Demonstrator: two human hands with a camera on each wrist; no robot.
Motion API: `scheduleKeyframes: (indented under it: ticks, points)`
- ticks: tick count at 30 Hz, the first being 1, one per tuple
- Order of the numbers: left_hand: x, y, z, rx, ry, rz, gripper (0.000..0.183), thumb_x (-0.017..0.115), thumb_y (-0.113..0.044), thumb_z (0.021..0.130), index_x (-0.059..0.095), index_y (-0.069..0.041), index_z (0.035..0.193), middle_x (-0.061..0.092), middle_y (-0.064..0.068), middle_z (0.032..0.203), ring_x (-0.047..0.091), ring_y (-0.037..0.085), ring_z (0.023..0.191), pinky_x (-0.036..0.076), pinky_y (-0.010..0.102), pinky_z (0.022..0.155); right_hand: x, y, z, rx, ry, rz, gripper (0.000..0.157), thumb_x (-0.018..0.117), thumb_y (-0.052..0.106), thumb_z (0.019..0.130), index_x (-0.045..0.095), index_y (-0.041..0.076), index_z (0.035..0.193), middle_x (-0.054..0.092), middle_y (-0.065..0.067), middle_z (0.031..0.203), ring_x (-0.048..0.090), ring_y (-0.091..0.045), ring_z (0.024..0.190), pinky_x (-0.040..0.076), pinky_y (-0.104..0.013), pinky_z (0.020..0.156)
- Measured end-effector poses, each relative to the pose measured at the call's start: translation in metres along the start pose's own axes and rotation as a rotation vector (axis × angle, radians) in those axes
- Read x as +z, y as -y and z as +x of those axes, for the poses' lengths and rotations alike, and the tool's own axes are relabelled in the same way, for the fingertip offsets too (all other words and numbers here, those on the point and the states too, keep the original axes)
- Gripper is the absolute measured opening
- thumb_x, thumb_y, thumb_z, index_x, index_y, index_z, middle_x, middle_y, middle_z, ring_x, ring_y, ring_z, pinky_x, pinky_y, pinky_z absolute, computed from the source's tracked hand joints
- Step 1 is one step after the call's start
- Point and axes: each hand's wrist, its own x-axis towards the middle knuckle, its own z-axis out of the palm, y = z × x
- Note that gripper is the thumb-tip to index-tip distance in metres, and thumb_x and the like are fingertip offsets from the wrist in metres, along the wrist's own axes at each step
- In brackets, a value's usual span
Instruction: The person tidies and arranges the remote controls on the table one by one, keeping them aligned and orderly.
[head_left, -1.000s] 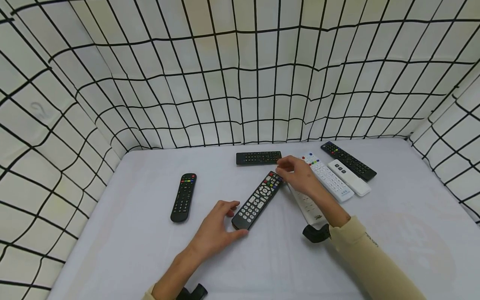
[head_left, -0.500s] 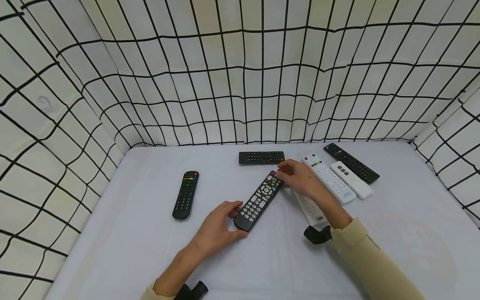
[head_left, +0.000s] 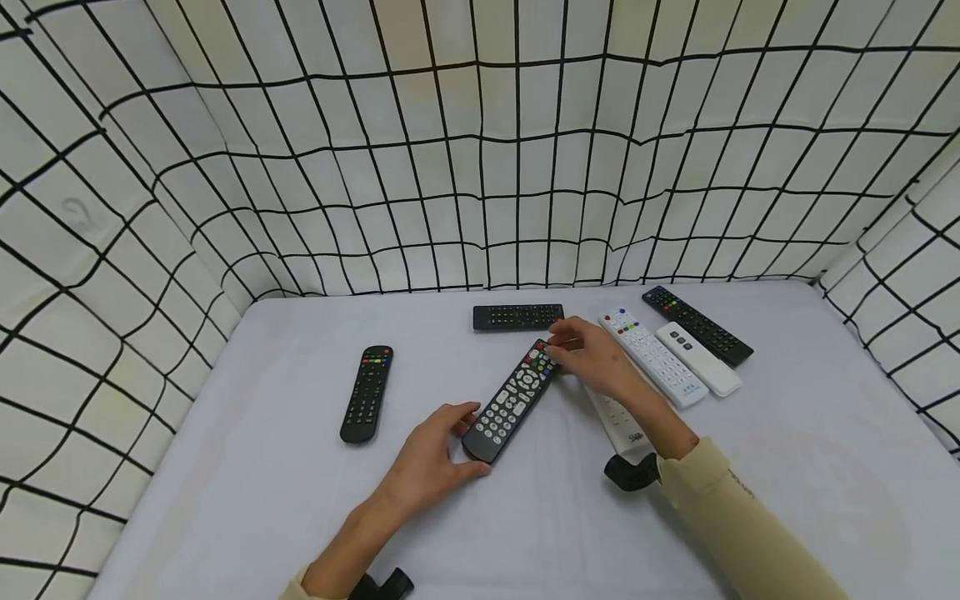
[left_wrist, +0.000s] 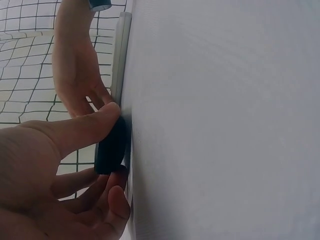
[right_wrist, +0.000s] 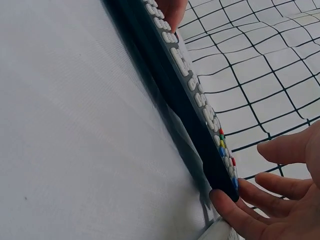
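Observation:
A black remote control with white and coloured buttons lies slantwise in the middle of the white table. My left hand holds its near end, thumb on one side and fingers on the other. At the far end is my right hand. In the right wrist view its fingertips touch the end of the remote, while the thumb stands apart from it. A white remote lies partly hidden under my right forearm. The left wrist view shows the held remote's dark end between thumb and fingers.
Another black remote lies to the left, and one lies crosswise at the back. On the right are a white remote with many buttons, a plain white one and a black one. Black netting surrounds the table.
The view has shifted slightly. Both hands stay at the two ends of the black remote, which keeps nearly the same place and slant.

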Motion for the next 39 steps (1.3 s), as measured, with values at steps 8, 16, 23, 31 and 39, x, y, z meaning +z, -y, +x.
scheduleKeyframes:
  ticks: [8, 16, 23, 31, 39]
  points:
    - [-0.002, -0.001, 0.002, -0.004, 0.009, -0.050, 0.076, 0.094, -0.009, 0.073, 0.060, -0.007, 0.142, 0.067, 0.006, 0.118, 0.054, 0.013, 0.086, 0.046, 0.021, 0.066, 0.001, -0.001, 0.002, -0.029, -0.023, 0.050, 0.048, 0.068, 0.015, 0.100, 0.052, 0.004, 0.144, 0.064, -0.021, 0.139, 0.065, -0.040, 0.129, 0.056, -0.048, 0.103]
    - [0.000, 0.001, -0.003, -0.022, 0.024, -0.098, 0.078, 0.094, -0.010, 0.073, 0.060, -0.010, 0.143, 0.063, 0.007, 0.116, 0.056, 0.011, 0.078, 0.049, 0.020, 0.067, 0.011, -0.002, 0.004, -0.055, -0.033, 0.103, 0.049, 0.071, 0.009, 0.097, 0.054, 0.004, 0.143, 0.061, -0.020, 0.142, 0.062, -0.040, 0.130, 0.054, -0.050, 0.106]
    - [0.001, 0.003, -0.007, -0.046, 0.032, -0.139, 0.079, 0.093, -0.006, 0.073, 0.059, -0.010, 0.144, 0.061, 0.007, 0.116, 0.062, 0.010, 0.078, 0.055, 0.020, 0.071, 0.017, -0.001, 0.005, 0.044, -0.041, 0.161, 0.046, 0.072, 0.012, 0.097, 0.058, 0.005, 0.140, 0.061, -0.018, 0.143, 0.057, -0.038, 0.137, 0.047, -0.051, 0.114]
    - [0.000, 0.003, -0.007, 0.007, 0.005, -0.211, 0.078, 0.095, -0.005, 0.070, 0.060, -0.006, 0.140, 0.062, 0.009, 0.117, 0.068, 0.017, 0.099, 0.060, 0.020, 0.079, 0.015, 0.006, 0.009, 0.135, -0.020, 0.212, 0.041, 0.071, 0.017, 0.098, 0.064, 0.006, 0.137, 0.065, -0.018, 0.136, 0.068, -0.032, 0.120, 0.055, -0.043, 0.103]
    - [0.001, 0.001, -0.003, 0.022, -0.013, -0.209, 0.077, 0.096, -0.006, 0.069, 0.061, -0.007, 0.138, 0.063, 0.007, 0.116, 0.068, 0.016, 0.099, 0.060, 0.022, 0.082, 0.015, 0.008, 0.008, 0.108, -0.031, 0.234, 0.040, 0.071, 0.014, 0.098, 0.063, 0.006, 0.137, 0.067, -0.018, 0.130, 0.067, -0.028, 0.113, 0.055, -0.035, 0.092]
